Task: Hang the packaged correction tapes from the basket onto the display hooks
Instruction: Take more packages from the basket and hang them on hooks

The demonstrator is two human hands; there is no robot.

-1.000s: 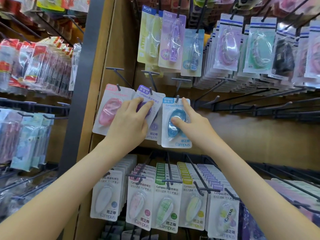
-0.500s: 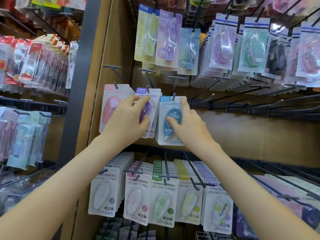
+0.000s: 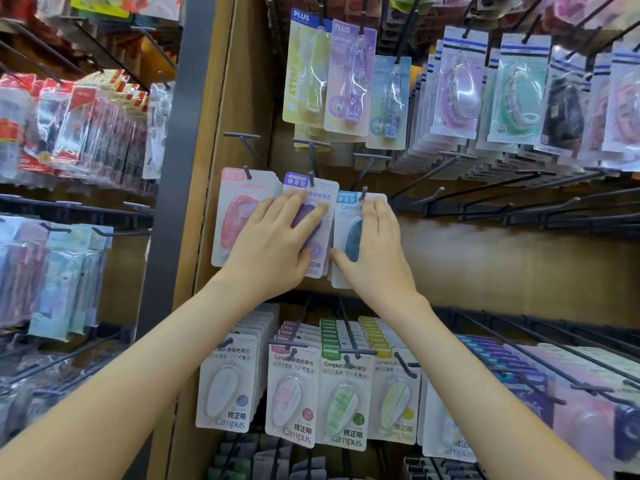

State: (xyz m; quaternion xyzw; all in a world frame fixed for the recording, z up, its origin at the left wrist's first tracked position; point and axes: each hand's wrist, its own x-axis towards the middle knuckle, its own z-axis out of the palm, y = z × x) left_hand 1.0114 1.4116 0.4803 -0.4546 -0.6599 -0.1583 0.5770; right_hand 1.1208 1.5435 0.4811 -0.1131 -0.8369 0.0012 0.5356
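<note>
A tall wooden display panel (image 3: pixel 485 271) carried rows of long dark wire hooks (image 3: pixel 485 209), crowded along its top edge with clear-blistered PLUS tape packs (image 3: pixel 349 81) and along its bottom edge with white Campus cards (image 3: pixel 291 393). Near the panel's left edge, on the middle row, a pink card-backed correction tape pack (image 3: pixel 235 216) hung untouched beside a purple pack (image 3: pixel 317 261) lying under the left hand (image 3: pixel 273 247) and a blue pack (image 3: pixel 353 233) under the right hand (image 3: pixel 375 251). Both hands rested flat on their packs with fingers straight, gripping nothing, fingertips reaching nearly up to the hook each pack hung from.
</note>
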